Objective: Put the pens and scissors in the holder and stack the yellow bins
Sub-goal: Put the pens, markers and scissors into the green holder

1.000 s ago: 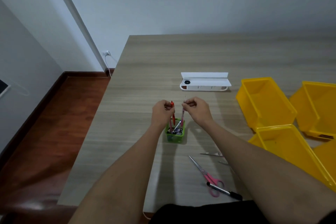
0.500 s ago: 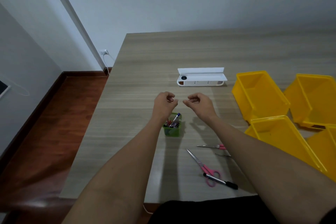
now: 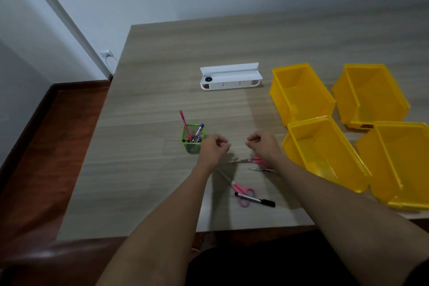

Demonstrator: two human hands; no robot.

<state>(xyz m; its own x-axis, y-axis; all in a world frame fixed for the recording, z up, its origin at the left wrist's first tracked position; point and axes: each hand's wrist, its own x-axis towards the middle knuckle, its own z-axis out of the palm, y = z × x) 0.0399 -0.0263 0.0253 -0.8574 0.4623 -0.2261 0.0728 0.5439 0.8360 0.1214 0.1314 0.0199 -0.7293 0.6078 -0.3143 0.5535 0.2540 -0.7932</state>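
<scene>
A small green mesh holder (image 3: 192,144) stands on the table with a red pen (image 3: 184,123) and a blue-capped pen (image 3: 199,130) sticking out. My left hand (image 3: 212,147) is just right of the holder, fingers curled, nothing in it. My right hand (image 3: 261,144) hovers beside it, also curled and empty, above a pink-handled pair of scissors (image 3: 251,160). A second pink pair of scissors (image 3: 241,189) and a black marker (image 3: 255,200) lie nearer me. Several yellow bins sit separately at the right, such as one (image 3: 301,93) and another (image 3: 325,153).
A white power strip box (image 3: 229,78) lies at the table's middle, beyond the holder. The table's left edge (image 3: 97,137) drops to a dark wooden floor. The near edge runs just beyond the marker. A wall socket (image 3: 106,54) with a cable sits behind the table corner.
Both hands let go of the pens in the holder, pulled back toward me and shifted right. They now hover empty over the scissors. The camera tilted, so the holder appears further left.
</scene>
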